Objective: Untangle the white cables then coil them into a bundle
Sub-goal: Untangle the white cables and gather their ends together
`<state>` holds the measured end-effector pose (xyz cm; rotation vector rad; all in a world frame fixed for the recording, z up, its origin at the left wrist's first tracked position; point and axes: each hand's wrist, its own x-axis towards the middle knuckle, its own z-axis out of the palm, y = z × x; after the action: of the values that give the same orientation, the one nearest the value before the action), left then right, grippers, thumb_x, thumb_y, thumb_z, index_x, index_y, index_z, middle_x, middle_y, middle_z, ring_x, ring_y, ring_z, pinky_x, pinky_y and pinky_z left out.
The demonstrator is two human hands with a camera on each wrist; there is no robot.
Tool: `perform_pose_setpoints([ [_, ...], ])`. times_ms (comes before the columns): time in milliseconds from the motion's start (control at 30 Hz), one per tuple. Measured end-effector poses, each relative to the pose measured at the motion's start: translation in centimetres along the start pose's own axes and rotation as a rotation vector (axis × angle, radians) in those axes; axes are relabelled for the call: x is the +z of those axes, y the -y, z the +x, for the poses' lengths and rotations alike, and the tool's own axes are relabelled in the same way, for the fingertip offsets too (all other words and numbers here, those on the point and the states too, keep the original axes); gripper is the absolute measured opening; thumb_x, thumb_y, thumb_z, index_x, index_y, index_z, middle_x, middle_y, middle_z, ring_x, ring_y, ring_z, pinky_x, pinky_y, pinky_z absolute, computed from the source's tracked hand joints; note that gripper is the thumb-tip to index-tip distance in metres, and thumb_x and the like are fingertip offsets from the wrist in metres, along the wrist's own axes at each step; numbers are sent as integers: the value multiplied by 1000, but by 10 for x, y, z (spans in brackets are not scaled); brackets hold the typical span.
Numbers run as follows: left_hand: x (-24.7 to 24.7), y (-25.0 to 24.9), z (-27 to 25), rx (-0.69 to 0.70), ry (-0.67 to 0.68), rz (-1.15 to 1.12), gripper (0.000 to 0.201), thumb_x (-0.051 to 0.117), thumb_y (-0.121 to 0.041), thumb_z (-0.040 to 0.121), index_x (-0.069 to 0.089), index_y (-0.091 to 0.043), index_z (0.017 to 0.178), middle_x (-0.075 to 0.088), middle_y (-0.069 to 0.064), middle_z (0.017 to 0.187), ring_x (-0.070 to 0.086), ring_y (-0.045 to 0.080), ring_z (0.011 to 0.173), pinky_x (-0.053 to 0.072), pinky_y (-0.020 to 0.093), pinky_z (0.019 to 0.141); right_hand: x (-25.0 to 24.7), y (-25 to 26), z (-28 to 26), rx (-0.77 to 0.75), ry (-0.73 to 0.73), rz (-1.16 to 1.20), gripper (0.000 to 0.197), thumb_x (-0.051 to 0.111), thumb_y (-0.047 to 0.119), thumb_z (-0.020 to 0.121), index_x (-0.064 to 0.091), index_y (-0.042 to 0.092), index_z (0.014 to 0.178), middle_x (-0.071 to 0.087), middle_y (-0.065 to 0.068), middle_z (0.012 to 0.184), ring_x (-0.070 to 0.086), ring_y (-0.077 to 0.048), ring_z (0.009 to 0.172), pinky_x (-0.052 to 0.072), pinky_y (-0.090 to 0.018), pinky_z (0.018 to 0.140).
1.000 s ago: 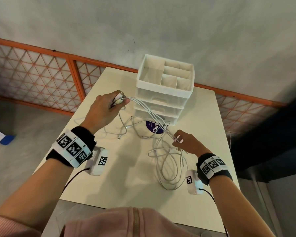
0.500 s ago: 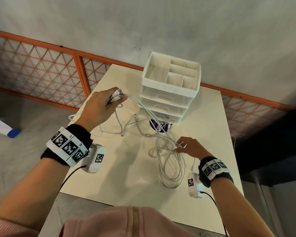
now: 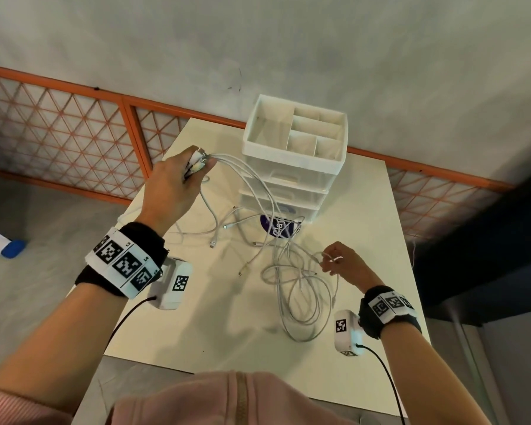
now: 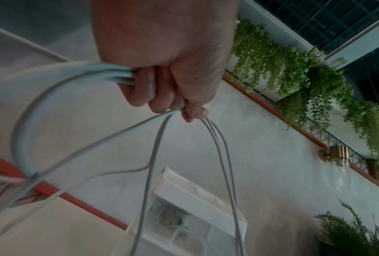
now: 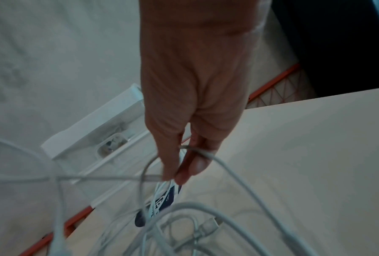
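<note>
Several white cables (image 3: 292, 280) lie tangled on the cream table (image 3: 196, 326), with loops near the right front. My left hand (image 3: 178, 185) is raised over the table's back left and grips a bunch of cable ends (image 3: 198, 159) in a fist; strands (image 4: 219, 155) hang from it toward the pile. In the left wrist view the curled fingers (image 4: 160, 97) close round the cables. My right hand (image 3: 344, 262) hovers low at the right and pinches one cable strand (image 5: 206, 154) between thumb and fingertips (image 5: 193, 166).
A white drawer organizer (image 3: 295, 154) with open top compartments stands at the table's back middle. A purple round sticker (image 3: 278, 223) lies in front of it under cables. An orange lattice fence (image 3: 74, 139) runs behind. The table's right edge (image 3: 408, 271) is close to my right hand.
My left hand has lifted the cable ends higher and back. My right hand has slid to the right and nearer, drawing a strand out of the tangle.
</note>
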<state>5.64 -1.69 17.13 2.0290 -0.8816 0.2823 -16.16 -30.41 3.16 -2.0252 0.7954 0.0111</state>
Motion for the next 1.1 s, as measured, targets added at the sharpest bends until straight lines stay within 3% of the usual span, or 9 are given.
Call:
perform_pose_setpoints([
  [167,-6,0,6,2,-27,12,34,50,-36,96,57,-4,88,51,13,63,45,27,59,28,25,49,1,-4,-5,-37,-98,-114,8,63,13,88,59,9,81,60,-3,70,50,-3,51,35,-8,46],
  [300,-10,7,4,-27,-7,30,28,51,-37,96,50,-13,81,46,6,61,43,28,58,27,32,48,2,-14,-1,41,-84,-285,18,56,24,93,57,7,88,61,-8,86,56,-29,84,41,-31,74],
  [367,-10,11,3,-60,-28,44,29,50,-37,96,54,-9,85,47,4,63,44,26,60,25,31,52,3,-11,0,53,-98,-276,21,44,24,98,59,12,87,65,-7,102,58,-31,99,40,-38,89],
  [500,-7,14,1,-144,-23,131,32,50,-35,96,55,-6,84,44,2,61,44,25,64,21,31,50,8,7,-5,-18,-184,-47,24,33,30,96,54,23,86,55,3,92,49,-23,94,32,-33,87],
  [633,4,23,-7,-226,144,244,33,49,-40,95,57,-10,86,50,5,66,53,31,67,30,31,53,13,13,-4,-36,-227,-275,38,23,37,98,56,20,106,44,-5,103,39,-24,96,27,-35,85],
  [800,29,21,-25,-251,406,307,32,47,-46,94,56,-16,86,65,10,87,62,35,86,39,33,65,19,17,-5,-137,-177,-231,56,14,58,95,53,19,88,59,-3,91,50,-26,86,40,-38,85],
  [933,29,12,-25,-282,327,260,29,47,-41,96,56,-15,88,56,2,76,52,30,75,31,31,61,14,10,-1,-90,-129,-214,17,41,8,95,49,18,85,67,-8,91,61,-28,82,46,-34,78],
  [1000,21,15,-20,-269,274,232,26,47,-40,96,48,-21,78,50,1,69,49,29,70,29,31,58,9,6,-2,-135,-119,-179,37,34,-16,82,53,12,97,64,-10,92,58,-21,76,44,-26,71],
  [1100,6,20,-12,-238,191,278,28,48,-39,95,45,-19,76,46,2,64,50,30,68,30,31,56,-3,3,-3,-181,-147,-150,61,28,-27,70,52,2,119,56,-8,103,56,-18,84,44,-7,69],
])
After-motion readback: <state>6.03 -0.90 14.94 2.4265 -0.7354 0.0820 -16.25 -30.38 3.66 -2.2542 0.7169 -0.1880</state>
